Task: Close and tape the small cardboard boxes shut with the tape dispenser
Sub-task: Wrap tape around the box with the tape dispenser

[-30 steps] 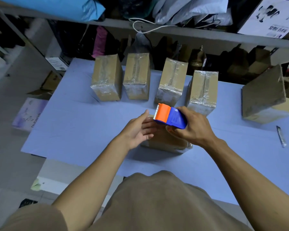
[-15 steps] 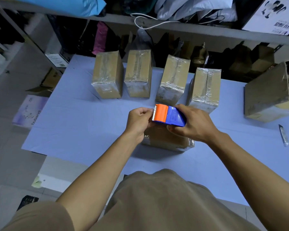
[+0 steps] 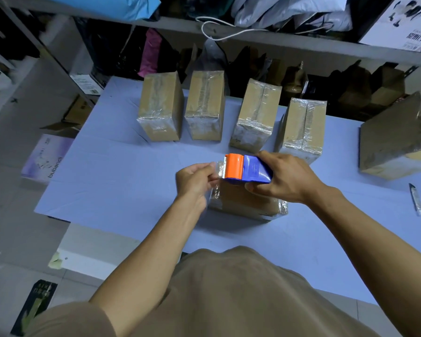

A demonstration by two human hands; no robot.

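Observation:
My right hand (image 3: 286, 177) grips the orange and blue tape dispenser (image 3: 244, 169) a little above a small cardboard box (image 3: 246, 204) lying on the blue table (image 3: 112, 181). The fingers of my left hand (image 3: 196, 181) pinch the clear tape end (image 3: 219, 169) at the dispenser's toothed orange edge. The box below is partly hidden by both hands and has shiny tape along its right end.
A row of several taped cardboard boxes (image 3: 204, 108) stands at the back of the table. At the right sit a larger box (image 3: 394, 139) and a small utility knife (image 3: 415, 199). Shelving (image 3: 277, 42) crammed with bags and boxes rises behind. The floor drops away on the left.
My left hand left the box top, rose to the dispenser's orange edge and took hold of the tape end, now drawing it leftward. The dispenser lifted slightly.

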